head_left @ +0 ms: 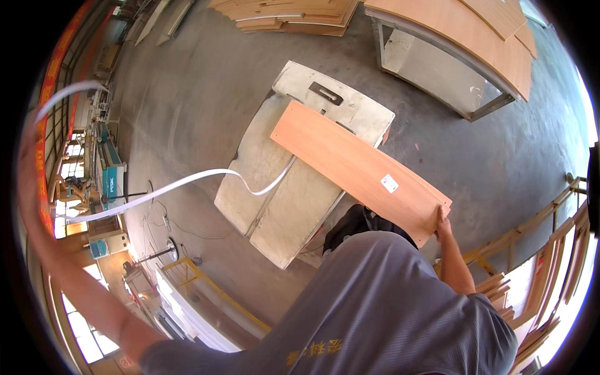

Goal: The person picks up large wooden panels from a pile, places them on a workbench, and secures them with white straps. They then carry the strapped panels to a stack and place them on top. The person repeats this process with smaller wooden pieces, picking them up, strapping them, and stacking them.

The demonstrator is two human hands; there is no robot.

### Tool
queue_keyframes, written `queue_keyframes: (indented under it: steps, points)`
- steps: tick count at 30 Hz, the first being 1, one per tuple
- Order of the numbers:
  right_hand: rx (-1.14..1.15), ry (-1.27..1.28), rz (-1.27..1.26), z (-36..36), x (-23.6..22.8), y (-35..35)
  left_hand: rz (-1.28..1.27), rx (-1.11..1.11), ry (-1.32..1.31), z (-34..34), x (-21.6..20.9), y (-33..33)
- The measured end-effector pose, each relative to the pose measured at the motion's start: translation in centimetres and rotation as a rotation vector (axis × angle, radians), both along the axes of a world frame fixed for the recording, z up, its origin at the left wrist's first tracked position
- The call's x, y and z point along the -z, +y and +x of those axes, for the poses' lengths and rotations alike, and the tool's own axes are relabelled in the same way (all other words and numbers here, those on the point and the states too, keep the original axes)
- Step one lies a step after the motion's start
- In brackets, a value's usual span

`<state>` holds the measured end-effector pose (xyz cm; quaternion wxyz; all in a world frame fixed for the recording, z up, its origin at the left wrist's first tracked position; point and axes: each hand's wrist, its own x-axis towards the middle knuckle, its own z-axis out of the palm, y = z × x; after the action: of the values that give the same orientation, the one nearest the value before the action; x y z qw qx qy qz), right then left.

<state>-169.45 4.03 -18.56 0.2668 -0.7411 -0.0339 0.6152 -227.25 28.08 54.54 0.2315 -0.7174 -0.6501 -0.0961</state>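
Observation:
A long wood-coloured panel [356,165] lies slantwise across a worn, pale work table [269,194], with a small white label [389,183] on its face. Its right end reaches past the table toward my body, where my right hand [442,226] is closed on the edge. A second edge shows along the panel's far right side. My left arm stretches out to the far left, and my left hand [28,137] is dim at the picture's rim. A thin white strip [181,183] curves from that hand's side to the panel; a short length sticks out beyond the hand. Its fingers are barely visible.
A metal-framed table [431,37] with wood-coloured sheets stands at the upper right. Stacked sheets [300,15] lie at the top. Machines [109,175] and floor cables [181,231] are on the left. A yellow-framed rack [212,300] is lower left; panels [544,269] lean at right.

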Motion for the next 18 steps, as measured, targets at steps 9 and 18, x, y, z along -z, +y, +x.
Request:
queue_keyframes:
  steps: [9,18]
  points:
    - [0.023,-0.059,-0.049,-0.4,-0.2,0.2,-0.611,0.301,-0.553,8.9,41.7,17.8]
    - [0.059,-0.116,-0.119,-0.7,-0.4,-0.3,-0.728,0.105,-0.372,9.9,53.3,22.4]
